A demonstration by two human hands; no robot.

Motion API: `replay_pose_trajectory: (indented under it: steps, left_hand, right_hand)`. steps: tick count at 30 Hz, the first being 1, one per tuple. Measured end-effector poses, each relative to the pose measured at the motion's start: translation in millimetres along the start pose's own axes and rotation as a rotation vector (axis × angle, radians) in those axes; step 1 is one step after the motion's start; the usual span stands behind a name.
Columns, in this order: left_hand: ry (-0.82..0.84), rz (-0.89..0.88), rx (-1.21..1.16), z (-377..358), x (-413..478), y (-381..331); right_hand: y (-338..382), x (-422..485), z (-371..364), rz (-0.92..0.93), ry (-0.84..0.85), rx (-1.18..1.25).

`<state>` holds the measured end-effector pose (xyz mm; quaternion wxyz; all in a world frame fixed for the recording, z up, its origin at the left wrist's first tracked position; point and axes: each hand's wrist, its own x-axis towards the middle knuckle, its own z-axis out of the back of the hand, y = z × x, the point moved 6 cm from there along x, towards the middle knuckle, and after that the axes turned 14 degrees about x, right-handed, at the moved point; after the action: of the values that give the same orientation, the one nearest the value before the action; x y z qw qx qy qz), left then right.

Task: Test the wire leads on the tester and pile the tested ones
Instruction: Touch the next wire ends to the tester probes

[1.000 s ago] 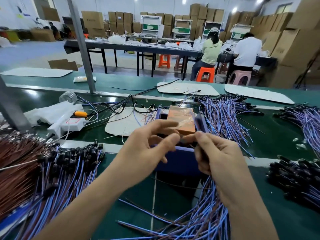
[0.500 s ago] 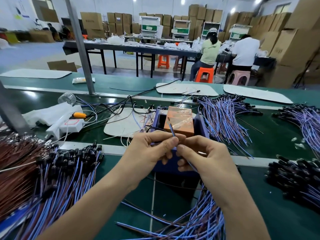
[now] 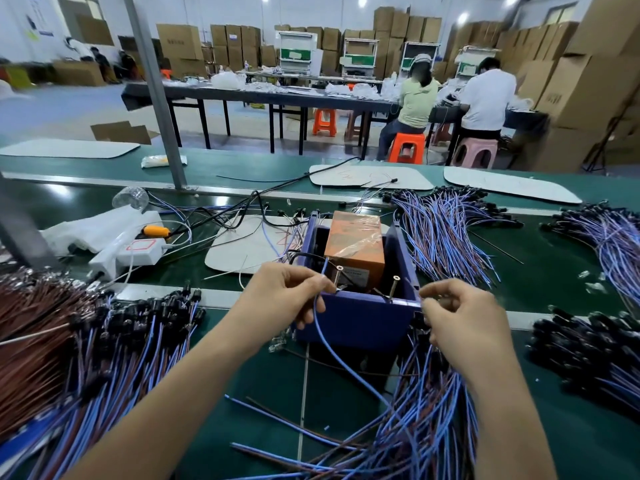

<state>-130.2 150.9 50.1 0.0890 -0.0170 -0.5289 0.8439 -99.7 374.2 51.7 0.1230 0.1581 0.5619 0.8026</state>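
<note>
The tester is an open blue box point(image 3: 360, 317) with an orange unit point(image 3: 355, 245) inside and two upright screws point(image 3: 337, 277) at its front. My left hand point(image 3: 287, 296) pinches a blue wire lead point(image 3: 332, 351) and holds its tip by the left screw. At the box's front right corner, my right hand point(image 3: 457, 313) has its fingers curled, pinching something small and dark, likely the lead's other end. A loose bundle of blue and brown leads point(image 3: 415, 427) lies below my right hand.
Heaps of leads lie at the left point(image 3: 104, 348), behind the box point(image 3: 446, 230) and at the right point(image 3: 588, 355). A white power strip point(image 3: 138, 251), cables and a white board point(image 3: 249, 244) lie to the left of the box. People sit at a far table.
My hands were together in front of the box; now they have moved apart. The left holds the lead's tip at the left screw and the right has gone to the box's right corner.
</note>
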Motion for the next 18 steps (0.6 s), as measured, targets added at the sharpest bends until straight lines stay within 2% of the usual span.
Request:
replay_pose_trajectory:
  steps: [4, 9, 18]
  left_hand:
    - [0.111, 0.087, 0.110, -12.2, 2.9, 13.5]
    - [0.132, 0.123, 0.129, -16.3, 5.9, 19.7]
    - [0.150, 0.117, 0.083, -20.8, 3.0, 16.8]
  right_hand:
    - [-12.5, 2.2, -6.9, -0.113, 0.092, 0.066]
    - [-10.9, -1.8, -15.7, -0.144, 0.240, 0.138]
    - [-9.5, -3.3, -15.7, -0.143, 0.301, 0.149]
